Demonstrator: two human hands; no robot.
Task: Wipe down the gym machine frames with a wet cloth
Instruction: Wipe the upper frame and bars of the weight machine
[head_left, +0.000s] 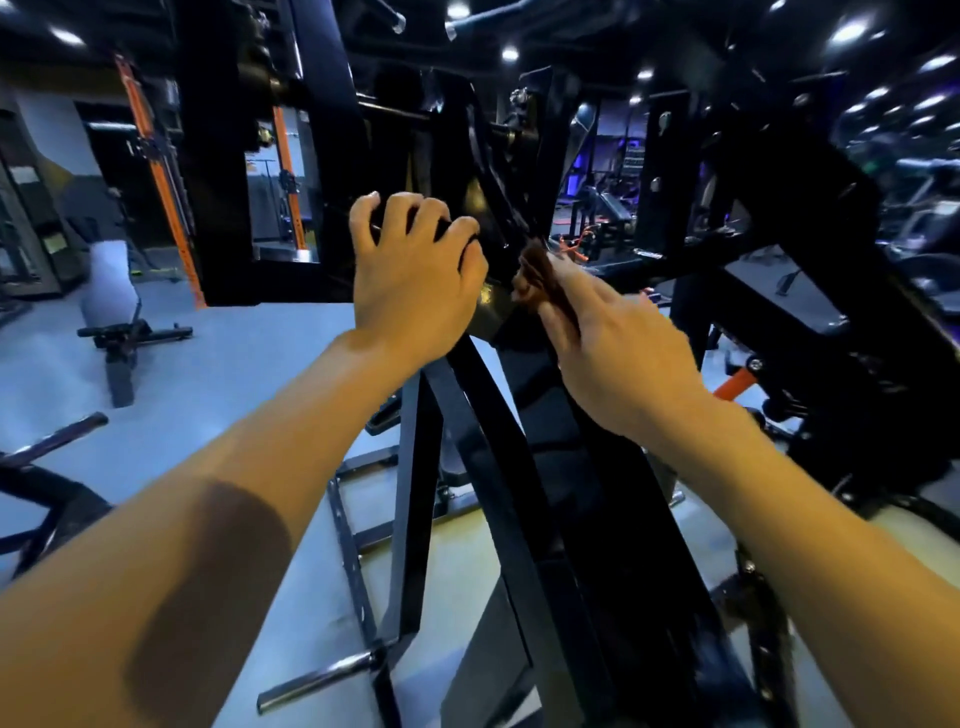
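1. The right hand (613, 348) pinches a dark brown cloth (535, 275) between thumb and fingers; the cloth bunches at the fingertips, at about 11 o'clock from the knuckles, touching the black frame (498, 441).
2. The left hand (410, 270) curls its fingers around a dark part of the frame at 12 o'clock from the wrist; the exact grip is hidden.
3. The cloth appears soft, light and limp; hold it wadded, flat against the metal.
4. The frame appears rigid and heavy, with glossy, possibly slippery paint.
5. Brackets and bolts crowd 12 to 2 o'clock; knuckles may catch there.
6. Open floor (249, 374) lies at 9 o'clock.
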